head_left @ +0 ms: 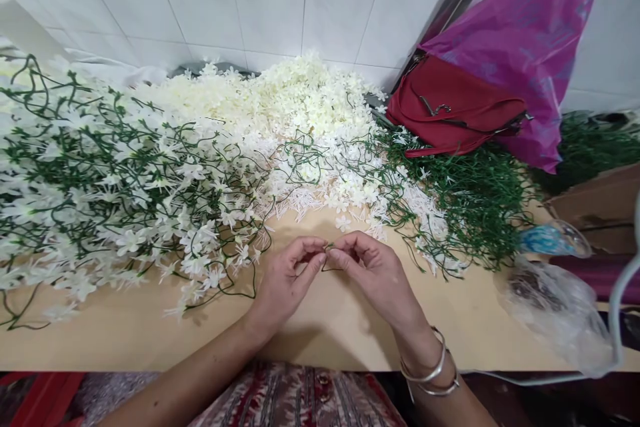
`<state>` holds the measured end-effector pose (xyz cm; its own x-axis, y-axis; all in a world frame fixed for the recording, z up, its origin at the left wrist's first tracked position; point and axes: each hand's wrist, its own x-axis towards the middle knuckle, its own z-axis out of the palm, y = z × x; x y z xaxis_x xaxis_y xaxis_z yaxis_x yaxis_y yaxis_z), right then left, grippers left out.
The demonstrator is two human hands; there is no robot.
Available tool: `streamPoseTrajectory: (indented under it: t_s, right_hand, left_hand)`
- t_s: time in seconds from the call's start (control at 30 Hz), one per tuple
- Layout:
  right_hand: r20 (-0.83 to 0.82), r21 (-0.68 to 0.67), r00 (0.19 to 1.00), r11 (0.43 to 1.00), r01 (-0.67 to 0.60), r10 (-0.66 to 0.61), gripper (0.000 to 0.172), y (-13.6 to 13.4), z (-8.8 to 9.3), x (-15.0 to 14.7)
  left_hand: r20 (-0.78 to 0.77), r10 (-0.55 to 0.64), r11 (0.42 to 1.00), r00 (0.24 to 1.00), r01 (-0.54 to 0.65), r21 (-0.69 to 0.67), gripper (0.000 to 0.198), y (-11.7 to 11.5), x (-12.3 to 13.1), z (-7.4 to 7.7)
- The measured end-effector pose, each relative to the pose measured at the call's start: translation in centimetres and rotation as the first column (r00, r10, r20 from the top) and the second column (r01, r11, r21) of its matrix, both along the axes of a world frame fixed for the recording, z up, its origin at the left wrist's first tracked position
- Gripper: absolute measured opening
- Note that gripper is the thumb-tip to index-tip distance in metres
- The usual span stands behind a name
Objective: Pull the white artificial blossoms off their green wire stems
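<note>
My left hand (287, 280) and my right hand (380, 277) meet above the table's front middle, fingertips nearly touching. Between them is a thin green artificial flower stem (329, 247), pinched by thumb and forefinger on both sides; most of it is hidden by the fingers. To the left lies a big heap of white artificial flowers on green stems (165, 193). Loose cream blossoms (300, 93) are piled behind my hands, with small white stamen pieces (300, 201) in front of them. Bare green stems (465, 207) form a heap on the right.
A red handbag (450, 107) rests on the green heap, against a purple plastic bag (530, 47). At right are a clear plastic bag (555, 313), a cardboard box (600, 207) and a pale cable (620, 293). A tiled wall (270, 0) closes off the back.
</note>
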<state>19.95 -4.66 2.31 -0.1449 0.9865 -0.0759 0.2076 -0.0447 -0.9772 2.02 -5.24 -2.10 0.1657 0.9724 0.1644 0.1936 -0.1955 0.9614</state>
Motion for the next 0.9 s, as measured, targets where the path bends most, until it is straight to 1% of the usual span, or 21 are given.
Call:
streamPoseTrajectory:
  t_s: [0.07,0.13,0.2,0.23,0.33,0.4,0.47,0.5,0.57,0.67,0.73,0.8,0.9]
  right_hand:
    - [0.067,0.046,0.998,0.999,0.006,-0.009,0.018,0.8,0.1,0.7]
    - [0.206,0.143,0.976,0.989,0.044,-0.073,0.015,2.0,0.1,1.8]
    - [0.373,0.226,0.915,0.971,0.073,-0.156,0.012,3.6,-0.1,2.9]
    - [0.454,0.259,0.873,0.964,0.061,-0.178,0.01,4.4,-0.2,3.4]
    - [0.656,0.286,0.73,0.958,-0.006,-0.191,0.009,6.4,-0.9,3.8]
    - [0.729,0.309,0.656,0.949,-0.063,-0.193,0.01,7.1,-1.3,3.5]
    - [0.74,0.356,0.633,0.931,-0.082,-0.228,0.015,7.1,-1.6,3.0]
    - [0.724,0.384,0.642,0.921,-0.069,-0.254,0.016,7.0,-1.7,2.9]
    - [0.657,0.424,0.694,0.905,-0.018,-0.294,0.015,6.7,-1.9,2.8]
    - [0.507,0.425,0.813,0.904,0.053,-0.286,0.012,6.3,-2.4,3.1]
    - [0.413,0.429,0.867,0.899,0.086,-0.28,0.01,6.2,-2.7,3.4]
    - [0.355,0.459,0.884,0.881,0.117,-0.303,0.009,6.2,-3.1,3.6]
    - [0.323,0.507,0.88,0.849,0.151,-0.349,0.01,6.3,-3.2,3.8]
  left_hand:
    - [0.061,0.016,0.998,0.998,-0.012,-0.055,0.018,0.2,-0.1,-0.2]
    - [0.104,0.022,0.996,0.994,-0.012,-0.089,0.019,0.4,-0.1,-0.2]
    - [0.113,0.037,0.995,0.993,-0.026,-0.101,0.019,0.5,0.0,-0.2]
    - [0.107,0.046,0.994,0.993,-0.036,-0.1,0.02,0.6,0.1,-0.1]
    - [0.079,0.055,0.995,0.995,-0.048,-0.091,0.02,0.6,0.1,0.0]
    - [0.07,0.06,0.995,0.996,-0.053,-0.087,0.019,0.5,0.0,0.0]
    - [0.047,0.072,0.995,0.996,-0.068,-0.072,0.019,0.6,-0.1,0.0]
    - [0.026,0.081,0.996,0.996,-0.08,-0.051,0.018,0.6,-0.2,0.1]
    - [-0.034,0.089,0.996,0.995,-0.088,0.023,0.016,0.6,-0.2,0.1]
    - [-0.121,0.072,0.986,0.99,-0.052,0.159,0.013,0.7,0.1,0.1]
    - [-0.17,0.066,0.976,0.983,-0.028,0.216,0.014,0.6,0.3,0.1]
    - [-0.217,0.073,0.963,0.973,-0.012,0.268,0.019,0.7,0.4,0.2]
    - [-0.303,0.067,0.935,0.951,0.046,0.351,0.021,1.6,0.7,0.7]
